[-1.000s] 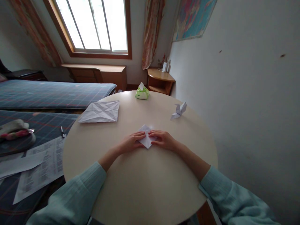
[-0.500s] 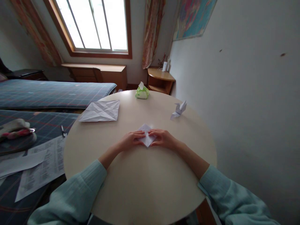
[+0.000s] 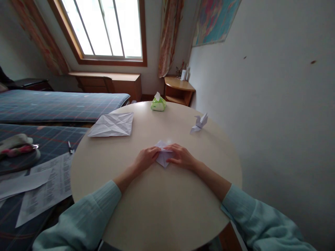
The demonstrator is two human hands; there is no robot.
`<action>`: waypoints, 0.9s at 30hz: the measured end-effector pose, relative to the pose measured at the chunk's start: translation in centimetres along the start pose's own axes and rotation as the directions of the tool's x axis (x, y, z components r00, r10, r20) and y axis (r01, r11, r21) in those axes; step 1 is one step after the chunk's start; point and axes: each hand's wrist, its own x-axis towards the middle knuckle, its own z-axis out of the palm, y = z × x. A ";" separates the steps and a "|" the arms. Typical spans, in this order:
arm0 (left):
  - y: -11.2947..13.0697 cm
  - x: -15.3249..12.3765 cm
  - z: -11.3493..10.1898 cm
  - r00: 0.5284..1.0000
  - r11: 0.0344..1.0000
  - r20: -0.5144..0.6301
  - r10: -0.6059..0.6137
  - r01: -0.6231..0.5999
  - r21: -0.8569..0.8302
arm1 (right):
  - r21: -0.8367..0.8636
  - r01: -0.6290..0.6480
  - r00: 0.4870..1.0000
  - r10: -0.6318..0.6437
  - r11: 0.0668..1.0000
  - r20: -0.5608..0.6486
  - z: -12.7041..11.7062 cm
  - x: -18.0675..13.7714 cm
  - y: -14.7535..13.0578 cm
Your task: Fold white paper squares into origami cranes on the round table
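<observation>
A small piece of white folded paper lies at the middle of the round table, its near corner pointing toward me. My left hand pinches its left edge, fingertips together on the paper. From the other side my right hand grips the right edge, fingers on top and thumb lower down. A fold line runs across the sheet between both hands, and the fingers cover parts of the side corners. Farther right stands a white folded paper bird. At the back left lies a creased white sheet.
A green tissue pack sits at the table's far edge. To the left are a bed with a plaid cover, printed sheets and a pen. The white wall rises close on the right.
Both hands still hold the folded paper. The left fingers have drawn closer together at its edge, and a crosswise fold now shows between the hands.
</observation>
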 end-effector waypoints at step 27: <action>2.8 -0.4 2.0 0.994 0.982 0.061 0.094 -0.102 0.157 | -0.303 -0.210 0.973 0.169 0.930 -0.156 1.2 0.1 -0.3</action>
